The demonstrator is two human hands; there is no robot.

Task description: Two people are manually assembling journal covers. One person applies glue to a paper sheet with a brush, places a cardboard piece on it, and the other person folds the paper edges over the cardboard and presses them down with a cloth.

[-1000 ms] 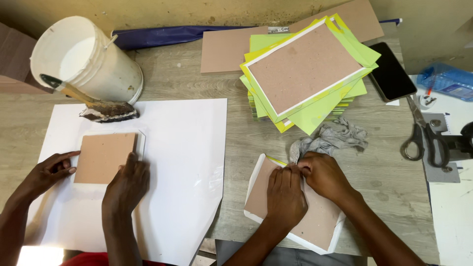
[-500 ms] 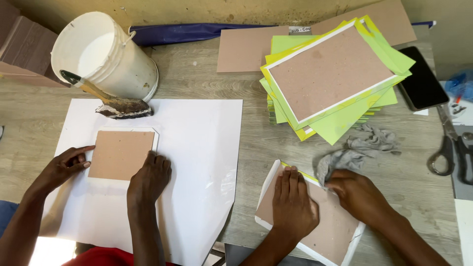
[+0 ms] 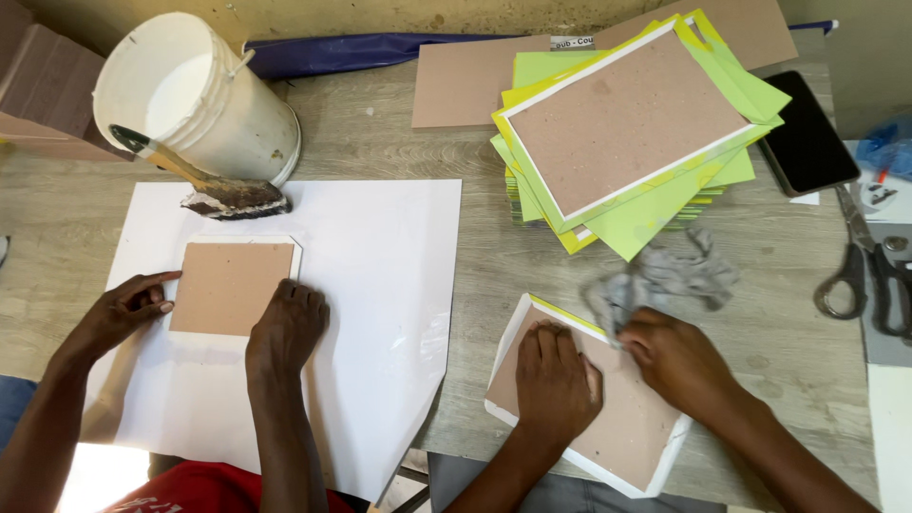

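- Board (image 3: pixel 638 429), brown, lies at the near edge of the table (image 3: pixel 494 256), set inside a white wrap with a yellow edge (image 3: pixel 562 314)
- Left hand (image 3: pixel 556 385) lies flat on the board, fingers spread and straight, gripping nothing, just pinning it down
- Right hand (image 3: pixel 679 361) is curled round one end of a grey rag (image 3: pixel 665 277) at the board's far edge; the rest of the rag trails onto the table
- Judgement: rubbing goes best from the middle outward toward the edges, firm and even, so no bubble or crease gets trapped
- The flat hand should bear straight down so the board cannot skate on its wrap; a slip would leave the margins uneven
- Beyond the rag, a stack (image 3: pixel 636 133) of green and yellow covers with a brown board on top; phone (image 3: pixel 807 138) and scissors (image 3: pixel 860 271) off to the right
- To the left a co-worker's two hands (image 3: pixel 285 328) press a smaller board (image 3: pixel 233 287) on a white sheet (image 3: pixel 380 313); behind it, a white bucket (image 3: pixel 204 100) and a brush (image 3: pixel 204 185)
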